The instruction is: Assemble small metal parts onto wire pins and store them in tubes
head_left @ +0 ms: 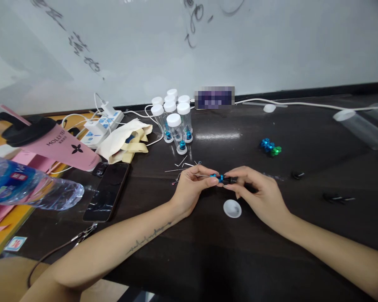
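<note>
My left hand pinches a small blue metal piece between thumb and fingers. From the same grip a thin metal rod sticks out to the left. My right hand is closed on a small black piece that meets the blue one end to end; whether the two are joined I cannot tell. Just below the fingers lies a small white cap with something dark inside. Beyond the left hand, several thin bent metal rods are scattered on the dark table.
Clear tubes with white lids stand behind the hands, blue pieces inside. Blue and green metal pieces and black parts lie right. A phone, water bottle, pink cup and power strip are left.
</note>
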The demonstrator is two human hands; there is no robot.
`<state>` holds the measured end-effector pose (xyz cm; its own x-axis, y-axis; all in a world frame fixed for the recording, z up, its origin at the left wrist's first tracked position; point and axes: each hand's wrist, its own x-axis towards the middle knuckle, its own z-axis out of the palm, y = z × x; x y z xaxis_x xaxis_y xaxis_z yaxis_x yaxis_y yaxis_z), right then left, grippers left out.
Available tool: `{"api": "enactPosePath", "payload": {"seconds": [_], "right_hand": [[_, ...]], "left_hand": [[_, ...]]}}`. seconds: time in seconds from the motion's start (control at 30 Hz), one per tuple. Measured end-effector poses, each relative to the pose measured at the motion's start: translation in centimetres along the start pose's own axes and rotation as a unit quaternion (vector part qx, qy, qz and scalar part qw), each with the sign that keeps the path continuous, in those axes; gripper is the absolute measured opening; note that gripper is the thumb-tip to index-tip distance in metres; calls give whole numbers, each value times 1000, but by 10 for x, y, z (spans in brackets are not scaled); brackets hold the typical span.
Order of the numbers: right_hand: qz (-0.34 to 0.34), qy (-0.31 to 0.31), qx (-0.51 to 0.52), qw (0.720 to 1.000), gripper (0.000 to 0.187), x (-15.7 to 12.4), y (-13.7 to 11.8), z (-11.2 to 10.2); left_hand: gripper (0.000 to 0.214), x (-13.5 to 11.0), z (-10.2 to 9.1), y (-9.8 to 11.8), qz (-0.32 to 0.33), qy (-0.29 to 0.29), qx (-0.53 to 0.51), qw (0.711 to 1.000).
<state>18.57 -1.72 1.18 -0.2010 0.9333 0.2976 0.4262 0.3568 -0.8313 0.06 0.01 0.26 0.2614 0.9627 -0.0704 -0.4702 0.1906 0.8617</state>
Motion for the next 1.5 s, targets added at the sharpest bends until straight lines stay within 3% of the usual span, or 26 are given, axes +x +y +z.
{"api": "enactPosePath", "payload": {"seconds": [0.13, 0.37, 0.47, 0.57, 0.7, 0.8, 0.9, 1.07, 1.5], "right_hand": [[18, -18, 8, 1000, 12, 1, -1, -2], [9, -54, 24, 998, 30, 2, -2, -5], [21, -65, 1, 998, 23, 3, -2, -3], [16, -35, -14, 999, 11, 1, 0, -1], [2, -7, -15, 1000, 14, 0, 1, 0], [12, -25, -12, 1000, 9, 1, 0, -2], [20, -50, -8, 999, 17, 2, -2, -3], [-5, -7, -14, 1000, 12, 2, 0, 0], [0, -16, -1, 1000, 7, 2, 0, -1]], "left_hand": [[15, 0, 0, 0, 3, -9, -3, 1000], [14, 0, 1, 0, -1, -10, -10, 1000], [14, 0, 0, 0, -1, -12, -15, 1000], [13, 1, 0, 0, -1, -4, -23, 1000], [15, 1, -1, 0, -4, 2, -24, 1000], [14, 1, -1, 0, 0, -11, -24, 1000], [14, 1, -1, 0, 1, -19, -22, 1000], [13, 1, -1, 0, 2, -4, -25, 1000], [12, 1, -1, -1, 4, -17, -25, 1000]]}}
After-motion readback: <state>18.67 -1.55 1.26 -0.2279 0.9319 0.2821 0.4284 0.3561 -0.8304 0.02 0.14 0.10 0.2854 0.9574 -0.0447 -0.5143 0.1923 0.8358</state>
